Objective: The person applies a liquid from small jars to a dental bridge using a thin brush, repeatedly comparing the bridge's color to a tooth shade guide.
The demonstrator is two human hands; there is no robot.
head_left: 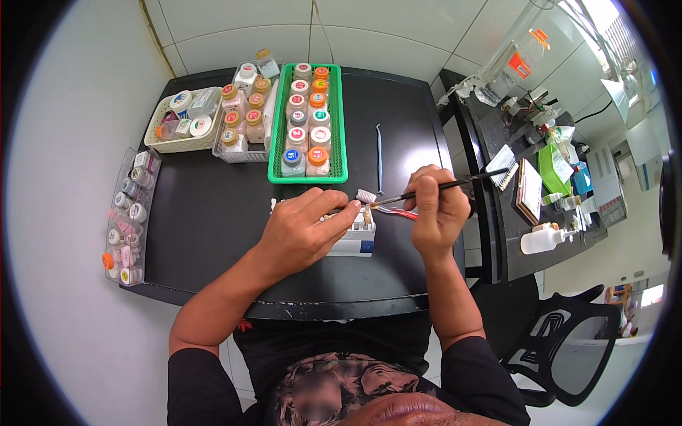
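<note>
My right hand (437, 206) grips a thin black-handled brush (458, 182), its tip pointing left towards the fingertips of my left hand. My left hand (312, 224) is closed in a pinch at the brush's tip; what it holds is too small and hidden to name. Under the left hand lies a white and blue box-like holder (348, 247) with a row of small pale pieces along its top, partly covered by the hand. A toothbrush with white bristles (366, 196) and a red and white handle rests on the black table just beyond the brush tip.
A slim blue double-ended tool (379, 160) lies beyond my right hand. Capped bottles fill a green basket (344, 142), with a clear bin (245, 155) and a cream basket (188, 147) further left. Small jars crowd a clear tray (148, 192). A cluttered side counter (522, 259) stands right.
</note>
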